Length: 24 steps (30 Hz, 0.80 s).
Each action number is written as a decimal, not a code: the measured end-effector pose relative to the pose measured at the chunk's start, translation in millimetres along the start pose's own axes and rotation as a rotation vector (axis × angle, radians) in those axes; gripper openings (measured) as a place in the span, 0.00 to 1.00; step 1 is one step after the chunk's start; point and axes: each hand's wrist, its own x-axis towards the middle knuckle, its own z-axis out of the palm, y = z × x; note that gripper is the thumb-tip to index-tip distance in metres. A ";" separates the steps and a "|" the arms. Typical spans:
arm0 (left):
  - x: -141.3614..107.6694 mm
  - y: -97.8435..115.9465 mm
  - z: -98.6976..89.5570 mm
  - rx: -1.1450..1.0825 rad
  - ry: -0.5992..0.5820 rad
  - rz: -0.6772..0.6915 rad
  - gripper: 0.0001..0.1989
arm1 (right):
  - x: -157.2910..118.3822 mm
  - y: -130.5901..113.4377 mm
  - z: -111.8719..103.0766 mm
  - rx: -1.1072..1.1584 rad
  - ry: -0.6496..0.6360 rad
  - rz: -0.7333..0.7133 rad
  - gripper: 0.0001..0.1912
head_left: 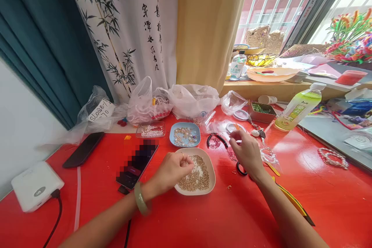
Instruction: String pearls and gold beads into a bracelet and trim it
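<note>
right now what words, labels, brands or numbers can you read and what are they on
"A": clear bottle; smaller print unreadable
"竹影", "潭水": bamboo curtain; rest unclear
Too small or blurred: paper label, red-printed bag, green drink bottle, phone screen

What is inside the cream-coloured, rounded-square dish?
Many small gold-coloured beads lie inside the cream-coloured, rounded-square dish, its bottom showing between some. Whatever lies behind the left hand is covered.
</note>
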 end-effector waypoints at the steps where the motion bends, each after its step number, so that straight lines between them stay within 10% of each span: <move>1: 0.1 0.1 0.3 0.000 -0.002 -0.005 0.08 | 3.4 1.4 2.4 -0.103 -0.070 0.006 0.06; 12: -0.3 0.7 3.0 -0.037 -0.028 -0.033 0.08 | 17.1 -25.1 48.7 -0.450 -0.385 -0.061 0.24; 24: -0.7 1.5 2.5 -0.019 -0.030 -0.012 0.09 | 14.3 1.8 20.9 -0.519 -0.574 -0.222 0.16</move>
